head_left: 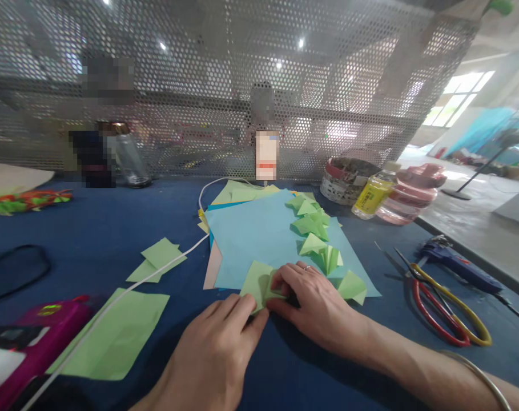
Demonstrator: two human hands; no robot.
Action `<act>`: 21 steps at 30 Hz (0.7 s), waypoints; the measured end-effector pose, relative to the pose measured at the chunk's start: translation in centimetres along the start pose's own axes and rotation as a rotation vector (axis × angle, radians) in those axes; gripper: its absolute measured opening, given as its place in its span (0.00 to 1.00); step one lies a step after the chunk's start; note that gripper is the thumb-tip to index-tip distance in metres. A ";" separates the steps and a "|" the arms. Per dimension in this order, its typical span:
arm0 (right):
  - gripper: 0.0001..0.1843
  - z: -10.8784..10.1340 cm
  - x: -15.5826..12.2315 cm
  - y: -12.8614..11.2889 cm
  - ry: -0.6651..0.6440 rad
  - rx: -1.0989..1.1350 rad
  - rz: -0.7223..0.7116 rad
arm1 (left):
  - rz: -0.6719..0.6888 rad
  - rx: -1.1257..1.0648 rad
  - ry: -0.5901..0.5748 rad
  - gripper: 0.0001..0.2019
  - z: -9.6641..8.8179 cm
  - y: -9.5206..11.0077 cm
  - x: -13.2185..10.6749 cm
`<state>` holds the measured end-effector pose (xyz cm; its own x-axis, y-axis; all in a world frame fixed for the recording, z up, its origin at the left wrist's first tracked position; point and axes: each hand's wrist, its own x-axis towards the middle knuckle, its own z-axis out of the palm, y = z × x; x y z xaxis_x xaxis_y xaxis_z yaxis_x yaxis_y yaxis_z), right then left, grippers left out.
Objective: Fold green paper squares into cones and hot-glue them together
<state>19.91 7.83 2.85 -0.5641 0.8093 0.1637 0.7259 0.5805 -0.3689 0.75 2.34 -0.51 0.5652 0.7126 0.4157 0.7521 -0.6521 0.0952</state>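
Observation:
Between my hands is a small light green paper square (254, 278), its right part folded over. My left hand (218, 339) pinches its lower edge between thumb and fingers. My right hand (313, 299) has its fingers curled on the folded side, hiding part of it. A ring and a bracelet show on the right side. Just beyond lies a light blue sheet (250, 231) on top of other coloured sheets. Several folded green paper pieces (311, 225) stand in a row along its right side, and another folded piece (353, 286) sits close to my right wrist.
Scissors (441, 308) and a blue glue gun (460, 264) lie at the right. Behind them stand a yellow-labelled bottle (373, 194), a pink container (411, 197) and a tub (345, 185). A white cable (148, 278) crosses green sheets (122, 337) near a magenta device (45, 337). A phone (266, 155) leans against the mesh.

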 end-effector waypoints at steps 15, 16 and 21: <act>0.12 -0.5 -0.3 0.6 -0.026 0.084 0.024 | -0.027 -0.120 0.081 0.21 -0.4 -0.2 0.0; 0.12 -0.4 -0.3 0.4 -0.017 0.068 0.036 | -0.026 -0.121 0.078 0.21 -0.4 -0.1 0.0; 0.18 -0.1 -0.4 -0.1 -0.009 0.038 0.103 | -0.025 -0.124 0.068 0.22 -0.9 -0.1 0.3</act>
<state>20.11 7.52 2.93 -0.4910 0.8635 0.1152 0.7649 0.4906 -0.4175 0.56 2.33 0.37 0.5189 0.7128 0.4719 0.7160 -0.6640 0.2156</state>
